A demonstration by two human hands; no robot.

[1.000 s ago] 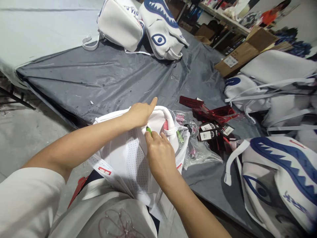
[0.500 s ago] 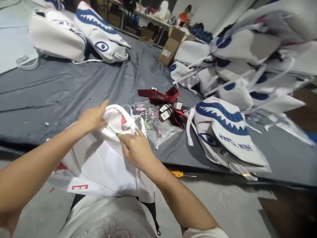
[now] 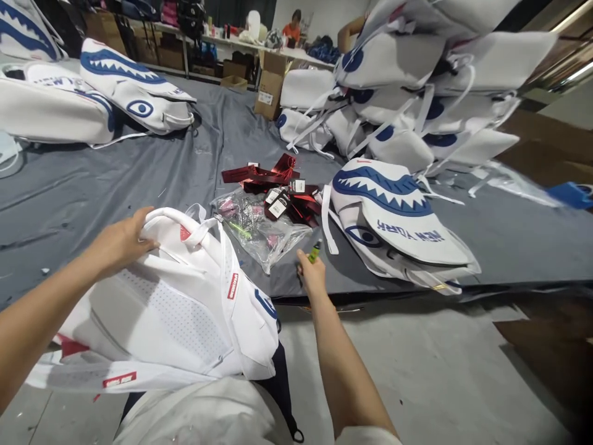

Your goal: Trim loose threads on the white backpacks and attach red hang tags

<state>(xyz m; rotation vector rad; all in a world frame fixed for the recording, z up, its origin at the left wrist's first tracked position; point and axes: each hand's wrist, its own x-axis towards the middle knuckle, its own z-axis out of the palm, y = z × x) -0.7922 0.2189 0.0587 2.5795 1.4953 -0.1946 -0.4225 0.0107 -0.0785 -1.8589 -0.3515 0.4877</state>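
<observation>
A: Report hand positions.

B: The left hand (image 3: 121, 240) is closed over the top edge of the white backpack (image 3: 176, 309), which rests on the person's lap with its mesh back panel facing up. The right hand (image 3: 311, 272) is extended to the edge of the grey table cover (image 3: 115, 179), fingers pinched around a small green lighter (image 3: 315, 251).

A: Step in hand?

B: Judged from the pose, the lighter is out at the table edge, clear of the backpack, between operations. Any further move calls for a steady grip on the backpack and the lighter kept off the plastic bag (image 3: 264, 228) just beside it.

A: Surface and surroundings?

B: Red tags (image 3: 273, 185) lie beyond the bag. A shark-print backpack (image 3: 393, 216) lies to the right, with more stacked behind it (image 3: 417, 105) and others at far left (image 3: 130, 93). A cardboard box (image 3: 269, 86) stands farther back. The floor is bare concrete. A person in orange (image 3: 293, 28) sits at a distant table.
</observation>
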